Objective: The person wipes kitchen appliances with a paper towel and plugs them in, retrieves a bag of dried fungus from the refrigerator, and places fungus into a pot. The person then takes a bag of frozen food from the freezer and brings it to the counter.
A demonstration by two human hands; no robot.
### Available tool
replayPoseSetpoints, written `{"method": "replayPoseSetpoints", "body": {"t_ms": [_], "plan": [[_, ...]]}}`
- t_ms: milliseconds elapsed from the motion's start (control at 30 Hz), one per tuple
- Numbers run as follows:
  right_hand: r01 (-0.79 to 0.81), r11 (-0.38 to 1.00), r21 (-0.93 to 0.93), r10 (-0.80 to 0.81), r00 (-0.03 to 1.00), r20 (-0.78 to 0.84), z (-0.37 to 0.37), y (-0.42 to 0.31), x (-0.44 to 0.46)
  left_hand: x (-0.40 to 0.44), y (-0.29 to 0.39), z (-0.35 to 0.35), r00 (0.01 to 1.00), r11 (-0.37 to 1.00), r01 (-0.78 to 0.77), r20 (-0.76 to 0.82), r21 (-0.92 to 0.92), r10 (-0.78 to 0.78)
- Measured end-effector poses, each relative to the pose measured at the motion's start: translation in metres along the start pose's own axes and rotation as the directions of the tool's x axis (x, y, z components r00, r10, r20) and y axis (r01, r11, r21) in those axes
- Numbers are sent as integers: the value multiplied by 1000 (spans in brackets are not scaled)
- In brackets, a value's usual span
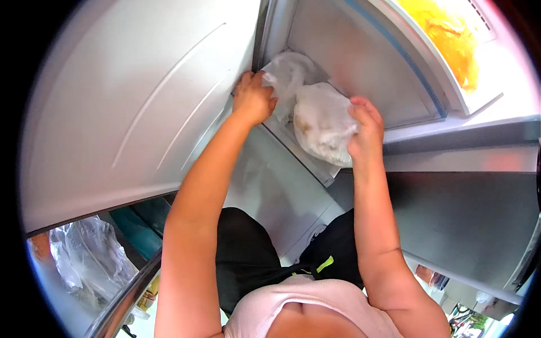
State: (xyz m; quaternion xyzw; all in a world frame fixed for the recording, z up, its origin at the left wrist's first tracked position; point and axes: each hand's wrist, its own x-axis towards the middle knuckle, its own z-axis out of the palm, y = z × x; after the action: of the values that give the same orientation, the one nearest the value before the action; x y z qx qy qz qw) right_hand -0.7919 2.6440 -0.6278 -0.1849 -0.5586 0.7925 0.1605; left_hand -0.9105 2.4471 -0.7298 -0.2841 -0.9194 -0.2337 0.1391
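Observation:
My right hand [366,127] is closed on the right side of a bulky white plastic bag [324,121], with brownish patches showing through it. The bag lies at the low opening of the freezer compartment. My left hand [256,100] is at the left corner of that opening, fingers curled, beside thin crumpled clear plastic [290,70]. Its fingertips are partly hidden, and I cannot make out whether they grip the plastic or the edge there. Behind the bag stands a frosted drawer front [360,56] with a blue strip.
An open white fridge door [141,84] stands along the left. A shelf at upper right holds something orange-yellow [445,42]. A dark grey panel [462,219] lies to the right. More clear plastic [90,259] sits behind the door at lower left. Below are my knees and pale floor [276,191].

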Motion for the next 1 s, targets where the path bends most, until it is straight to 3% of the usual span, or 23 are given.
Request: {"method": "replayPoseSetpoints", "body": {"t_ms": [67,100,200,233,300,333,400,433,567,667,833,1000], "plan": [[31,998,52,-34,997,62,-7,-7,-6,-3,5,5,990,998,-53,-130,-31,49],[16,993,119,-31,992,120,-10,-13,-10,-4,16,-1,983,997,-3,-181,-72,-10],[-61,951,302,-19,967,255,-17,-37,-20,-19,35,0,854,912,-34,-486,-408,-185],[-92,919,383,-18,962,273,-17,-44,-22,-28,45,-6,890,803,47,-340,-594,-304],[-174,841,512,-26,932,360,-16,-57,-24,-40,74,-25,911,217,102,4,-971,-411],[-185,810,556,-49,924,378,-14,-61,-24,-44,87,-37,916,-137,138,179,-981,-360],[-217,740,636,-93,904,417,-10,-66,-22,-45,99,-51,975,-656,194,217,-729,48],[-265,704,658,-117,871,476,-10,-65,-18,-44,105,-58,959,-815,285,135,-505,251],[-313,642,700,-131,855,502,-13,-58,-6,-41,129,-82,966,-585,255,235,-770,112],[-264,746,611,0,918,397,-5,-68,-14,-40,137,-84,967,-488,191,250,-852,-58],[65,966,250,-130,959,251,4,-64,-27,-41,147,-91,957,-83,135,152,-987,-247],[95,968,233,-170,929,330,-4,-66,-25,-34,155,-94,951,3,135,129,-991,-282]]}}
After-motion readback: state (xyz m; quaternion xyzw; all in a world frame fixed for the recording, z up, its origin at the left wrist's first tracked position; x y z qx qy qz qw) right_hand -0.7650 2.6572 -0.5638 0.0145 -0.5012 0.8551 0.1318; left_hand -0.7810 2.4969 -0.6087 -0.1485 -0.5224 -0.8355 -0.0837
